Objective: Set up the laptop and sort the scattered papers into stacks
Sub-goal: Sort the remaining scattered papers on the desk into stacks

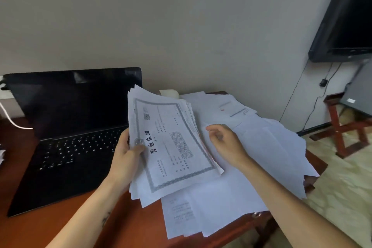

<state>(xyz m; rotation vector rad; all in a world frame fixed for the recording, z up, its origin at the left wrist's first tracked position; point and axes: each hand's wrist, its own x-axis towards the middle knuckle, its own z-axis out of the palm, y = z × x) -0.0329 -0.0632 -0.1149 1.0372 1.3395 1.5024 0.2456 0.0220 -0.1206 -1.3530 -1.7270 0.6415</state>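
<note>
Desk [141,225]: reddish wood.
Laptop [66,127]: open, screen dark, on the desk's left.
Scattered papers [261,157]: covered the desk's right half.
Held stack [171,147]: bordered certificate on top, raised beside the laptop.
Left hand [124,159]: thumb and fingers clamped the stack's edge.
Right hand [225,141]: fingers loosely curled over the loose sheets; grip unclear through blur.

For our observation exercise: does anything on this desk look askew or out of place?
The papers right of the laptop lie fanned and overlapping, some overhanging the desk edge. The bundle in the left hand has uneven edges.
</note>
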